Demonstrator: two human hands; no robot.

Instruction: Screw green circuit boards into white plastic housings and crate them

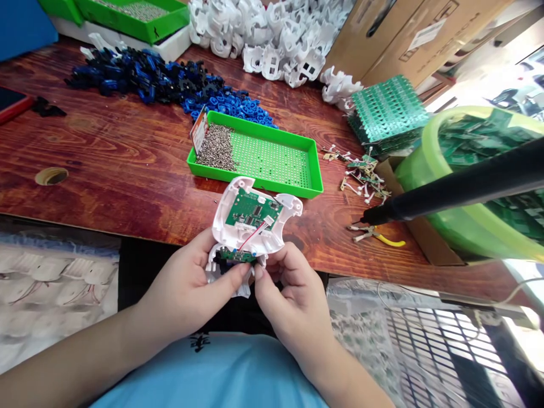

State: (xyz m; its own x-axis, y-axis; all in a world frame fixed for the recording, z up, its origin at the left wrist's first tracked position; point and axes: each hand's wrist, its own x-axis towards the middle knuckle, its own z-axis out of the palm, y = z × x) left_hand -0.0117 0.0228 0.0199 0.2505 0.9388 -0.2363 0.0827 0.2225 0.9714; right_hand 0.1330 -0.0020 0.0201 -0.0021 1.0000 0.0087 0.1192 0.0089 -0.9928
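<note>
Holding a white shell (268, 242) at the near edge of the desk (127, 170), the left hand (191, 283) and right hand (295, 294) met beneath its lower end. The fingers of both hands pinched this end, thumbs on top and almost touching; several fingertips were hidden underneath. Inside the shell lay a large circuit board (241, 211), linked by a thin red-and-white lead (254, 232) to a small circuit board (233, 255) close to the thumbs. The step in hand appeared to be fitting the small board and a second white part (244, 290) against the shell; the next move seemed to call for steady thumb pressure, with the lead kept from being trapped.

Containers: behind the shell, a green tray (317, 170) bore small metal screws (215, 148) heaped at its left end, beside an upright card (199, 131); its perforated floor was largely bare to the right. A rear green tray (165, 28) held more small metal pieces (140, 10). At right, a lime tub (416, 164) contained many green boards (471, 136).
</note>
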